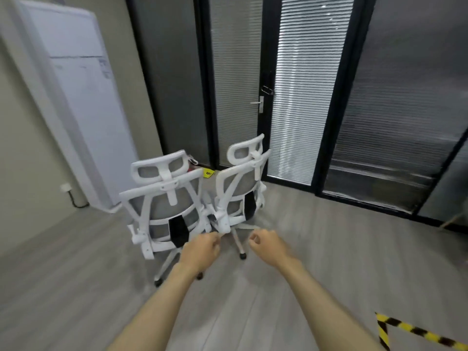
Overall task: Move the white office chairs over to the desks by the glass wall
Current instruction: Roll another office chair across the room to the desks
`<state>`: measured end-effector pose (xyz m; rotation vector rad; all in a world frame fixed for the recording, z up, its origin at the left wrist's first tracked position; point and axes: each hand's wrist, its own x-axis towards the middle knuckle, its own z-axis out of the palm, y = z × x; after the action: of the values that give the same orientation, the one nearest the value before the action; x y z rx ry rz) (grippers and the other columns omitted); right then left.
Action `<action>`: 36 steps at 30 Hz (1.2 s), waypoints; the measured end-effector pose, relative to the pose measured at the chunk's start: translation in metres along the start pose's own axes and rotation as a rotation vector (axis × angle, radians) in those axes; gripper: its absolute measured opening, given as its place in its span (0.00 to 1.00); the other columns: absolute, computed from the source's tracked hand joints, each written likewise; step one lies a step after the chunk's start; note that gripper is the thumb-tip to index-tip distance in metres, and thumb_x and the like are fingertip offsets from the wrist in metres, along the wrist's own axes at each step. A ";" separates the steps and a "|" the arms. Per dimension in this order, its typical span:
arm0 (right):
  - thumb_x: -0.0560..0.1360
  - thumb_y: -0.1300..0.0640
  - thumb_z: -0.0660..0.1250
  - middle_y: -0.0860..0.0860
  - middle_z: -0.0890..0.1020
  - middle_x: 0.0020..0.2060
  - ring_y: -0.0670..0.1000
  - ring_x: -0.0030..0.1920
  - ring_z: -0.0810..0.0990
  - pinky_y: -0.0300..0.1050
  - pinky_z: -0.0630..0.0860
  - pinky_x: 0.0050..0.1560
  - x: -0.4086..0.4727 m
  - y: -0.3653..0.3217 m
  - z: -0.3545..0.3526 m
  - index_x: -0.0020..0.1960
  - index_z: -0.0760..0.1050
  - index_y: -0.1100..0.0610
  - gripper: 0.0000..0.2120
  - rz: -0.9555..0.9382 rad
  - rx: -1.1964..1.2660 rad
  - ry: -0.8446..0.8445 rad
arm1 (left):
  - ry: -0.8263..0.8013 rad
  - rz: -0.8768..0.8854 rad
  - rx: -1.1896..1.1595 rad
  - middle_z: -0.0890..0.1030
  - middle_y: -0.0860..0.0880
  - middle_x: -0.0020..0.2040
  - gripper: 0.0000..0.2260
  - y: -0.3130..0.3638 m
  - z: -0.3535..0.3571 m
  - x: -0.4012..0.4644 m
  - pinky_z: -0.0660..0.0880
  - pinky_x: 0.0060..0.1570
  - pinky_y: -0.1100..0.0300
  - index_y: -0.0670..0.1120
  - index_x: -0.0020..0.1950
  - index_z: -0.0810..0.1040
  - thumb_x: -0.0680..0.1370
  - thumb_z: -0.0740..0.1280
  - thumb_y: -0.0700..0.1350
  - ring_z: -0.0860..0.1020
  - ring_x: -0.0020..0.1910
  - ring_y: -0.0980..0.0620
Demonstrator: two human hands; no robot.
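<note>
We reach both arms out toward two white office chairs standing side by side with their backs to us, close to the glass wall [379, 97] and its door; no desk is in view. Our left hand [201, 247] and right hand [266, 243] are loosely curled and hold nothing, hanging just short of the chairs' lower frames. The left chair [164, 206] and the right chair [240, 191] each ride on a star base with castors, so we judge they will roll easily over the smooth grey floor [76, 287] rather than need lifting. The white plastic frame looks stiff, while the grey mesh would give under a push. We would take hold on the top rail of the back, below the headrest, not on the headrest itself, which looks like an adjustable, weaker part.
</note>
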<state>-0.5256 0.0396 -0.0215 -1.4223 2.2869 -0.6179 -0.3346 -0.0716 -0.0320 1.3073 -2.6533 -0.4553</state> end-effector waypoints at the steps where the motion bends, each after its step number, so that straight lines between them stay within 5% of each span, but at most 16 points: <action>1: 0.78 0.50 0.61 0.47 0.83 0.45 0.53 0.47 0.80 0.45 0.75 0.45 0.010 -0.014 0.008 0.47 0.80 0.49 0.09 -0.012 0.004 -0.011 | 0.008 -0.020 -0.021 0.83 0.52 0.57 0.14 -0.019 -0.006 0.004 0.78 0.53 0.50 0.57 0.62 0.78 0.78 0.61 0.49 0.81 0.57 0.45; 16: 0.80 0.50 0.61 0.47 0.80 0.38 0.53 0.43 0.78 0.48 0.73 0.41 0.298 -0.149 0.107 0.43 0.78 0.50 0.10 -0.196 -0.047 -0.098 | 0.112 -0.200 -0.032 0.82 0.50 0.57 0.12 -0.240 -0.068 0.190 0.73 0.46 0.54 0.51 0.62 0.77 0.79 0.62 0.46 0.79 0.57 0.45; 24: 0.79 0.52 0.62 0.49 0.83 0.56 0.54 0.57 0.81 0.54 0.78 0.58 0.461 -0.209 0.125 0.60 0.79 0.51 0.12 -0.308 0.044 -0.119 | 0.214 -0.232 0.028 0.79 0.49 0.61 0.15 -0.327 -0.111 0.322 0.76 0.54 0.49 0.51 0.65 0.76 0.78 0.65 0.47 0.76 0.61 0.46; 29: 0.81 0.55 0.64 0.44 0.72 0.67 0.45 0.68 0.69 0.52 0.72 0.68 0.543 -0.240 0.138 0.71 0.72 0.47 0.19 -0.414 0.141 -0.036 | 0.318 -0.153 0.103 0.76 0.50 0.62 0.16 -0.359 -0.125 0.405 0.69 0.59 0.52 0.51 0.65 0.76 0.78 0.67 0.48 0.73 0.63 0.47; 32: 0.82 0.49 0.64 0.44 0.68 0.73 0.45 0.74 0.62 0.51 0.66 0.74 0.590 -0.255 0.144 0.74 0.69 0.46 0.20 -0.418 0.231 0.054 | 0.259 -0.101 0.142 0.75 0.51 0.63 0.19 -0.381 -0.119 0.452 0.67 0.63 0.50 0.52 0.67 0.74 0.78 0.66 0.57 0.73 0.64 0.47; 36: 0.79 0.32 0.58 0.44 0.66 0.77 0.45 0.80 0.48 0.59 0.53 0.79 0.647 -0.259 0.167 0.70 0.74 0.40 0.24 -0.407 0.165 -0.057 | 0.195 0.053 0.333 0.84 0.52 0.48 0.28 -0.421 -0.106 0.494 0.73 0.42 0.52 0.57 0.61 0.75 0.76 0.50 0.74 0.82 0.47 0.47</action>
<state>-0.5161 -0.6753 -0.0732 -1.8086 1.8627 -0.8502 -0.2929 -0.7267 -0.0724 1.2816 -2.6655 0.1232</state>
